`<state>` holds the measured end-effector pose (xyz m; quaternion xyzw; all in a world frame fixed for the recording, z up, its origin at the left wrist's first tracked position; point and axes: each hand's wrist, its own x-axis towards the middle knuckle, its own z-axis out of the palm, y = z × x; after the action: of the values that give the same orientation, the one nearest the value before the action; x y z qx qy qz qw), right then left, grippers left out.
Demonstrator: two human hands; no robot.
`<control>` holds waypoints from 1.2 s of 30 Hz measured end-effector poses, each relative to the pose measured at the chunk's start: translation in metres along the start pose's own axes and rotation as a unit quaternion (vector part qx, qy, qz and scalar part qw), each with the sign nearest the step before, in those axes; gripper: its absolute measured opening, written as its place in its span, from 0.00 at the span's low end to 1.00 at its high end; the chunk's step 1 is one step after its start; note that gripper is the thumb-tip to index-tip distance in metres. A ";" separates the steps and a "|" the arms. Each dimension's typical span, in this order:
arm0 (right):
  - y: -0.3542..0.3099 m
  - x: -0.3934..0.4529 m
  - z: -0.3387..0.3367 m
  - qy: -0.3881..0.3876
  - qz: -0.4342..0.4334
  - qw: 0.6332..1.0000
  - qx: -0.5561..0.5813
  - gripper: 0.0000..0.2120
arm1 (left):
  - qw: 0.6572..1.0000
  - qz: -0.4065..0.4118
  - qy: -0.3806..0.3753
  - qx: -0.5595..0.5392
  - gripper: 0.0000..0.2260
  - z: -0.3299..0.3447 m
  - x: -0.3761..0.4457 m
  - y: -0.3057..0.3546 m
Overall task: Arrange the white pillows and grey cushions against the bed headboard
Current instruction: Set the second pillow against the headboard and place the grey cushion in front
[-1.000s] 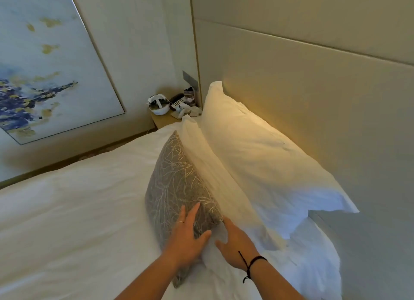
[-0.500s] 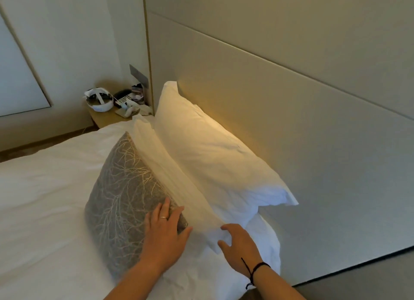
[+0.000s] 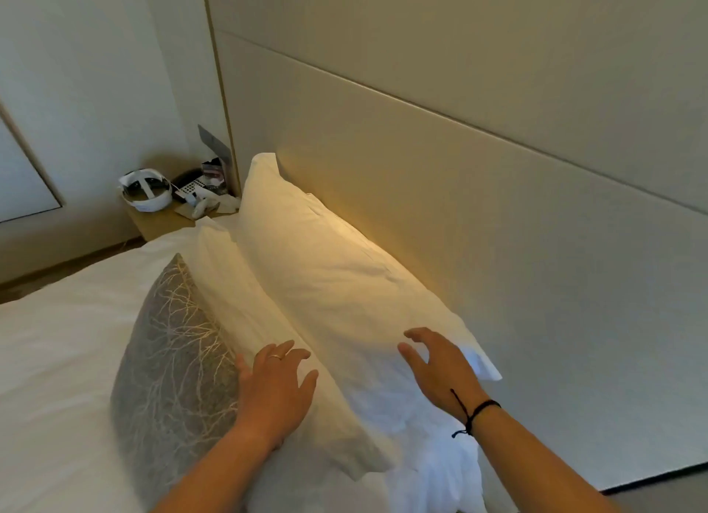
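Right hand [image 3: 440,367] risen onto rear white pillow [image 3: 325,267], both grips open, left hand [image 3: 276,390] flat on front pillow [image 3: 245,313]

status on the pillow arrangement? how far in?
Done: back pillow stands against the headboard, front pillow leans on it, grey cushion is propped in front. In hand: left hand lies open across the cushion and front pillow, right hand open at the back pillow's near end, neither in a grip. Left: smoothing this stack; any other cushions or pillows are out of view.

Both hands reach forward — left [image 3: 274,390] flat, right [image 3: 440,367] loosely spread.
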<state>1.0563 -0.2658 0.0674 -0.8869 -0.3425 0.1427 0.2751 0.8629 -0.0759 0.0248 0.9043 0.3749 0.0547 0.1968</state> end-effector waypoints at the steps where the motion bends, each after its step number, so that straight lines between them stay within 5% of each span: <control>1: 0.007 0.017 -0.011 0.023 0.007 1.000 0.002 0.19 | 1.000 0.003 -0.002 0.001 0.17 0.000 0.011 0.006; 4: 0.031 0.066 -0.035 0.057 0.044 0.997 0.004 0.18 | 1.000 0.011 -0.002 -0.001 0.17 0.004 0.046 0.027; 8: 0.071 0.105 -0.036 -0.003 0.065 0.998 0.013 0.17 | 0.999 0.032 -0.004 -0.022 0.18 0.017 0.097 0.070; 14: 0.095 0.119 -0.032 -0.023 0.179 0.948 0.262 0.13 | 0.994 0.027 -0.062 -0.081 0.19 0.041 0.150 0.130; 17: 0.088 0.111 -0.042 -0.037 0.199 0.933 0.298 0.05 | 0.993 0.019 -0.060 -0.098 0.18 0.048 0.156 0.141; 22: 0.070 0.096 -0.070 0.027 -0.008 0.993 0.116 0.15 | 0.994 0.006 -0.063 -0.092 0.13 0.048 0.162 0.136; 25: 0.071 0.097 -0.084 0.069 -0.113 0.991 0.019 0.11 | 0.994 -0.006 -0.039 -0.104 0.12 0.045 0.167 0.135; 36: 0.084 0.089 -0.082 0.097 -0.032 0.991 -0.085 0.06 | 0.992 0.077 -0.076 -0.066 0.14 0.033 0.178 0.154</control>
<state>1.2015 -0.2877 0.0786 -0.9056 -0.3530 0.0177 0.2347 1.0994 -0.0608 0.0468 0.9171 0.2838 0.0249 0.2789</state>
